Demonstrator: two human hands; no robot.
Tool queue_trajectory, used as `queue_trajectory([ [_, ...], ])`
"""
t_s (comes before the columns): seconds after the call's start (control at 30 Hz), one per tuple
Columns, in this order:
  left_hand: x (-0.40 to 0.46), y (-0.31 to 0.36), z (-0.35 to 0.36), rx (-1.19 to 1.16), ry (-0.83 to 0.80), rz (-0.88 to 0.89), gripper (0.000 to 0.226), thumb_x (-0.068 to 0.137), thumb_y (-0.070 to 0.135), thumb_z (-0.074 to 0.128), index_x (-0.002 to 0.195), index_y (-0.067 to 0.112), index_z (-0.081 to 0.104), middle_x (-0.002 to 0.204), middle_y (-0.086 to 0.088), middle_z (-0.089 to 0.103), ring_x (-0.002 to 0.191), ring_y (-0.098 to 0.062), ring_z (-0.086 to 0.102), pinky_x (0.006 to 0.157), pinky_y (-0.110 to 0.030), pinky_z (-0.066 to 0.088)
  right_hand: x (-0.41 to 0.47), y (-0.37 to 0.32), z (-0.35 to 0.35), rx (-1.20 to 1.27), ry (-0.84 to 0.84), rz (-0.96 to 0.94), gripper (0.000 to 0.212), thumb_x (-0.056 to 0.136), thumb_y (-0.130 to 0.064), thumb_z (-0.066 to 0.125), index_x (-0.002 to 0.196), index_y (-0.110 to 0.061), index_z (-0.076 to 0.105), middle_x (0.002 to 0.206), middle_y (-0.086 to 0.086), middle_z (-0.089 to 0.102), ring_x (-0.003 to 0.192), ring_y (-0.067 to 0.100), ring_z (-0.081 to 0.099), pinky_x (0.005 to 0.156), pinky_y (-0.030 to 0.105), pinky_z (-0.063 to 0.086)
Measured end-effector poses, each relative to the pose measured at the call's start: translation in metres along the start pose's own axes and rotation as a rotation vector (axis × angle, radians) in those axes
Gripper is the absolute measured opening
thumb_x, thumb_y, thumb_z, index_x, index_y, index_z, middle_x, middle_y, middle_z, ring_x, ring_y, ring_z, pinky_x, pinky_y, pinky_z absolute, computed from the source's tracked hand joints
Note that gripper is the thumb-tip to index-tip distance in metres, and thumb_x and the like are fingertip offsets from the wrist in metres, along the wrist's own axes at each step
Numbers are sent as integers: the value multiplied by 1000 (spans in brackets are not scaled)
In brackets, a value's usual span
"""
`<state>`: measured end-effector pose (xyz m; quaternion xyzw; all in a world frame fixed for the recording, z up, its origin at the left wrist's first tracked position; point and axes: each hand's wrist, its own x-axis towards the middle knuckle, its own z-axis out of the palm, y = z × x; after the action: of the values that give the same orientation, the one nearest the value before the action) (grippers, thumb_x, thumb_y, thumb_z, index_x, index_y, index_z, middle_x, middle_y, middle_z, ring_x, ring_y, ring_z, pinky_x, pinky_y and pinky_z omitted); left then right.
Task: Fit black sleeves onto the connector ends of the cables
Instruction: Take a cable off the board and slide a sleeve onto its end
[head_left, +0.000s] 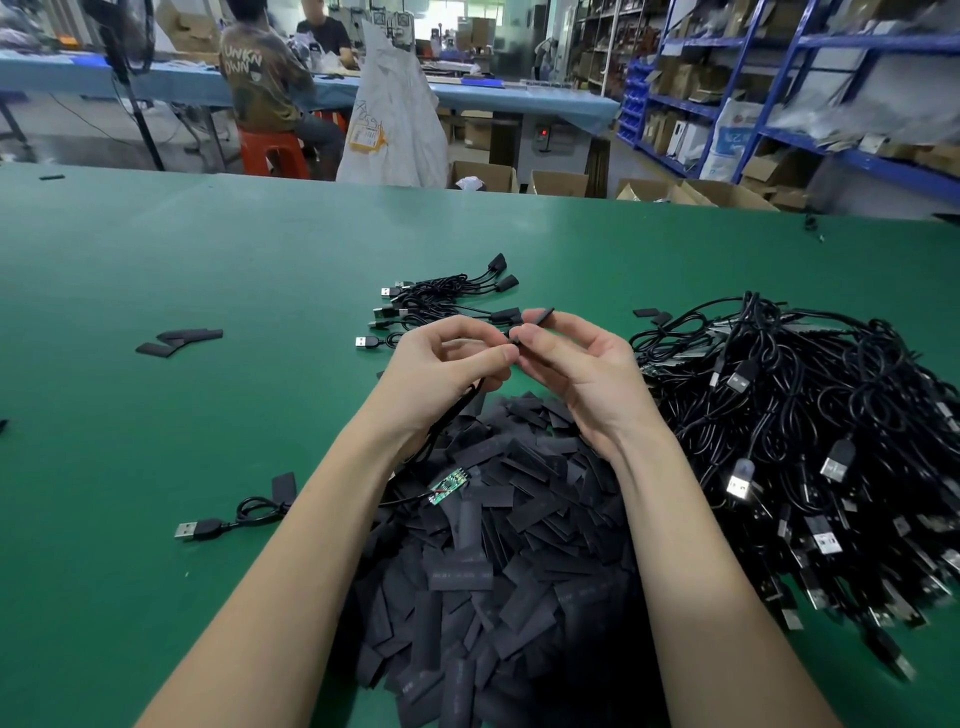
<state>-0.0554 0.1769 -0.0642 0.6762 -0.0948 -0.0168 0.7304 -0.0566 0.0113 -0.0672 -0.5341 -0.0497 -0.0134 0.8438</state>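
My right hand (574, 364) pinches a flat black sleeve (540, 315) between thumb and fingers above the table. My left hand (441, 364) meets it fingertip to fingertip and grips a black cable (457, 410) that trails down under my wrist. A small green circuit board (451, 483) lies on a cable end below my left forearm. A big heap of loose black sleeves (514, 545) fills the table between my arms. To the right is a tangled pile of black USB cables (810, 441). Behind my hands lie several cables with sleeves fitted (447, 296).
The green table (208, 270) carries a single USB cable (228, 519) with a sleeve at left, and a few stray sleeves (179, 340) farther left. Beyond the far edge are cardboard boxes (485, 176), a white sack, blue shelving and two seated people.
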Motion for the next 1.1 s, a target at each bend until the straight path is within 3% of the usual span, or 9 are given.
queue_trajectory([
  [0.13,-1,-1,0,25,-25,-25,4,89,7,75,87,10,73,77,-9,74,70,-16,68,73,-24,58,0,0,2,-79,32,-68,38,83,-7,79,117,-21,70,100,16,77,88,22,75,79,25,59],
  [0.27,-1,-1,1,7,-18,-38,4,90,8,74,86,8,73,72,-9,71,64,-15,63,68,-21,55,0,3,7,-63,78,-135,28,87,-5,77,111,-19,74,102,18,76,91,23,73,83,32,61],
  [0.63,-2,0,1,53,30,-26,12,90,8,74,96,-3,75,64,-1,68,59,-8,61,62,-16,52,1,5,7,-40,109,-119,25,86,0,76,107,-14,77,95,15,77,84,20,74,74,26,61],
  [0.83,-1,0,2,59,27,-15,4,90,8,74,88,5,75,66,-3,69,62,-9,63,64,-18,54,2,6,8,-36,132,-133,25,85,2,76,106,-11,76,91,13,77,81,21,74,78,30,63],
  [0.93,-1,1,-1,104,-12,-17,5,91,16,75,90,12,75,83,-9,76,72,-11,69,75,-24,57,2,3,7,8,150,-136,24,84,3,76,102,-14,76,89,13,77,79,18,74,70,24,60],
  [1.03,-1,4,-16,290,-128,-74,9,89,28,77,96,22,74,88,-3,73,75,-8,63,73,-18,48,2,-4,2,72,182,-153,25,83,1,76,102,-16,75,92,12,78,81,17,74,70,24,60],
  [1.1,-1,4,-26,357,-174,-113,12,89,29,77,99,23,74,85,3,70,77,-10,59,75,-23,44,2,-8,-1,84,201,-161,26,81,-1,77,103,-16,75,93,12,78,82,16,75,70,23,60],
])
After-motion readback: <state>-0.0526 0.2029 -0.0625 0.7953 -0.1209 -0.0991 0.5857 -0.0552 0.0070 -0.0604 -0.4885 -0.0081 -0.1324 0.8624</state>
